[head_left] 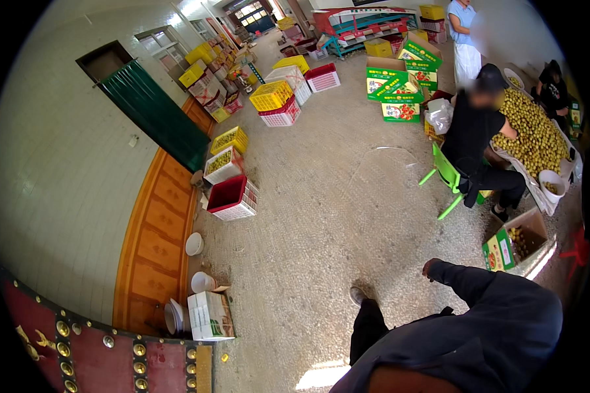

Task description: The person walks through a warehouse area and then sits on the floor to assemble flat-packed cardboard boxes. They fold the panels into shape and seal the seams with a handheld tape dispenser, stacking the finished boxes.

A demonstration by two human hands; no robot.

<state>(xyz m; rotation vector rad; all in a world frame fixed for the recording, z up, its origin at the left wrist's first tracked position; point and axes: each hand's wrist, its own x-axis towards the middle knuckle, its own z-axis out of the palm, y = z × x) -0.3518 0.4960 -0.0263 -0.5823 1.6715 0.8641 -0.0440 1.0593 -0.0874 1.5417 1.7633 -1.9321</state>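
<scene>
My right hand point(430, 268), at the end of a dark navy sleeve, hangs in front of my body above the speckled floor. Its fingers look curled in, and nothing shows in them or sticks out. Nearest to it, to the right, stands an open green-and-white carton point(498, 254) with some small round yellow-green fruit point(519, 243) inside. One of my shoes point(357, 296) and a dark trouser leg point(368, 327) show on the floor to the left of that hand. My left hand is out of sight.
A person in black point(469, 131) sits on a green chair point(446, 169), reaching into a fruit heap point(534, 128). Two more people are beyond. Stacked green cartons point(393, 85) stand farther back. Crates point(241, 208), white buckets point(203, 282) and a white carton point(210, 318) line the left wall.
</scene>
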